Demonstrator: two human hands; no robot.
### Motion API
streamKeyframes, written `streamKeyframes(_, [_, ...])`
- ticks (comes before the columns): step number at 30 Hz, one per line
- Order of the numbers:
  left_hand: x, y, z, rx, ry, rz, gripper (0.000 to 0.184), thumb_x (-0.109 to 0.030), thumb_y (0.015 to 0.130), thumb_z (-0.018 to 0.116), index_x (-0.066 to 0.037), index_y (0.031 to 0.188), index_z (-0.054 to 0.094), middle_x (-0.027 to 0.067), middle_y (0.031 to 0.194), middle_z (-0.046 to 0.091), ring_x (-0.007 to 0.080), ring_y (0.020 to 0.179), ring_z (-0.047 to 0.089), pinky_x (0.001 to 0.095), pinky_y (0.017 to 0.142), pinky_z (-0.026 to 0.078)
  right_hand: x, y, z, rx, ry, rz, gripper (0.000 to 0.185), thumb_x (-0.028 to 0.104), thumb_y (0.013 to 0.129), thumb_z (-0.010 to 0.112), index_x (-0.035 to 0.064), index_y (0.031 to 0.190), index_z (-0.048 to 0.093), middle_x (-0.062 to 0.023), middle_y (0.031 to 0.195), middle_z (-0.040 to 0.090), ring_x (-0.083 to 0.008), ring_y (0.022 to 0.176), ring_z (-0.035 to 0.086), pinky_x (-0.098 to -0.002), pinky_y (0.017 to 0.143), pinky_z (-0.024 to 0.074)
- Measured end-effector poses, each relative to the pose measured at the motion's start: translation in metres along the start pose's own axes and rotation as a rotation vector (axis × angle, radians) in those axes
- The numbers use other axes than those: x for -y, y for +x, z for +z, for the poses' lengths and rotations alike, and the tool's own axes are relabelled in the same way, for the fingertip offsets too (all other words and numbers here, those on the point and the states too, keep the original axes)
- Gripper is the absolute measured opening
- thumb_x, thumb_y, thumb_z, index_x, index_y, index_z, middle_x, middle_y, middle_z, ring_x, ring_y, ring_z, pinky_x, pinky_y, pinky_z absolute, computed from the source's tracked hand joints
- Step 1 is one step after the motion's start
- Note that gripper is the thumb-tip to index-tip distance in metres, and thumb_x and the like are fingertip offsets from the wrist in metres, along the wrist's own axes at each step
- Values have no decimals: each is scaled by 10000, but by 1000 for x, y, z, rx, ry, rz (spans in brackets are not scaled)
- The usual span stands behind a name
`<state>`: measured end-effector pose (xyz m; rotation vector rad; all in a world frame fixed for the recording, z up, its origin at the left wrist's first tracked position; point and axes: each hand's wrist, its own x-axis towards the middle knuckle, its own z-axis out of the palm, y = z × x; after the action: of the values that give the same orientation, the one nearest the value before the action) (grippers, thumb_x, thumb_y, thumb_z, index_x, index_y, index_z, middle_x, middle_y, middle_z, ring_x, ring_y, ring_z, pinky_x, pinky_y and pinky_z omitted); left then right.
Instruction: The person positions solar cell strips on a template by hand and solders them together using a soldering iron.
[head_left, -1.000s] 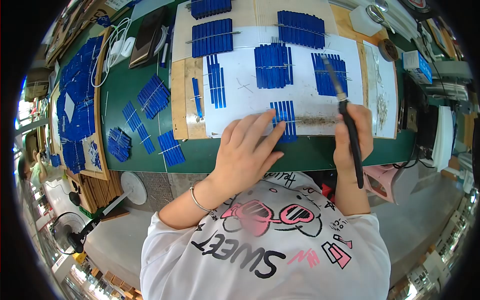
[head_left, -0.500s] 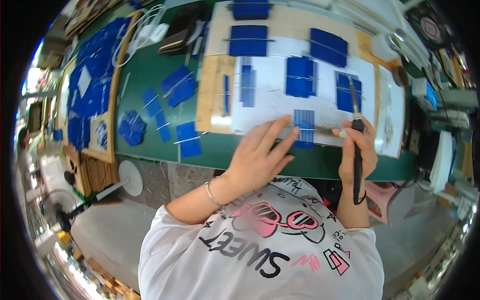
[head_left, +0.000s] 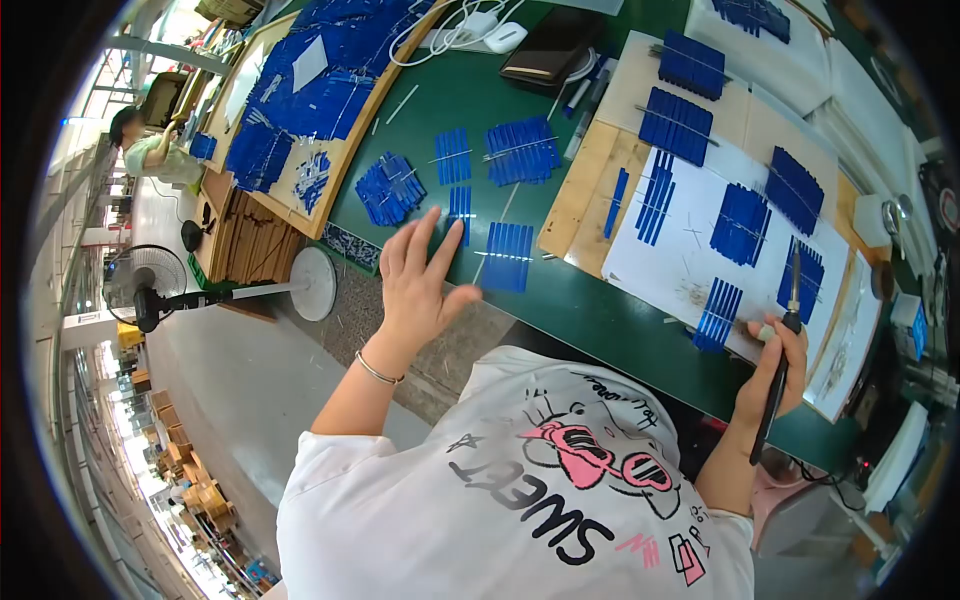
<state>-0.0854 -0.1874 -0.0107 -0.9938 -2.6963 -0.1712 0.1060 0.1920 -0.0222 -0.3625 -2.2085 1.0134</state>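
Note:
My left hand (head_left: 418, 285) is spread over the left part of the green table. Its fingertips reach the lower end of a narrow group of blue strips (head_left: 460, 203); whether they touch it I cannot tell. Beside that hand lies a set of blue strips with a thin wire across (head_left: 508, 256). In my right hand (head_left: 785, 365) is a soldering iron (head_left: 777, 395), its metal end pointing away from me over the board. A small pale piece (head_left: 767, 331) shows at the fingers. Left of this hand, a group of blue strips (head_left: 718, 315) lies at the white sheet's near edge.
Several wired blue bundles (head_left: 741, 224) lie on the white sheet (head_left: 650, 262) and wooden board (head_left: 580, 215). A tray of blue strips (head_left: 345, 165) stands at left. A dark wallet (head_left: 548, 48) and white cable (head_left: 440, 25) lie behind. Another person (head_left: 160, 150) is far left.
My left hand has left the strips on the white sheet and moved left to the strips on the green table. My view has turned left. The soldering iron stays in my right hand.

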Motion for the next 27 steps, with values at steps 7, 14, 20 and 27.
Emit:
streamKeyframes(7, [24, -42, 9, -111, 17, 77, 486, -310, 835, 713, -97, 1268, 645, 126, 1375, 551, 310, 1215, 504, 450, 1053, 358, 6, 4, 2, -18, 72, 51, 161, 40, 954, 556, -3, 1092, 627, -162, 904, 725, -289, 962, 632, -430, 1028, 404])
streamKeyframes(14, [2, -13, -15, -275, -50, 278, 275, -31, 757, 682, -39, 1024, 746, 137, 1213, 641, 328, 1073, 597, 430, 963, 485, 13, 11, -1, 41, -50, -106, 162, 47, 951, 563, -16, 1078, 641, -140, 903, 725, -297, 1078, 577, -423, 1003, 427])
streamKeyframes(20, [-106, 68, -10, -442, -375, 485, 294, -31, 689, 716, -56, 980, 747, 115, 1082, 670, 265, 939, 634, 402, 831, 561, 17, 17, 5, -10, -110, -205, 127, 4, 906, 603, 12, 1025, 648, -127, 848, 726, -296, 938, 613, -396, 908, 477])
streamKeyframes(27, [-157, 90, 14, -177, -614, 532, 396, -88, 639, 783, -45, 1030, 732, 105, 1118, 658, 301, 1020, 608, 394, 861, 516, 14, 16, -3, 46, -90, -204, 146, 9, 901, 622, 37, 1043, 638, -114, 885, 738, -291, 914, 617, -406, 922, 466])
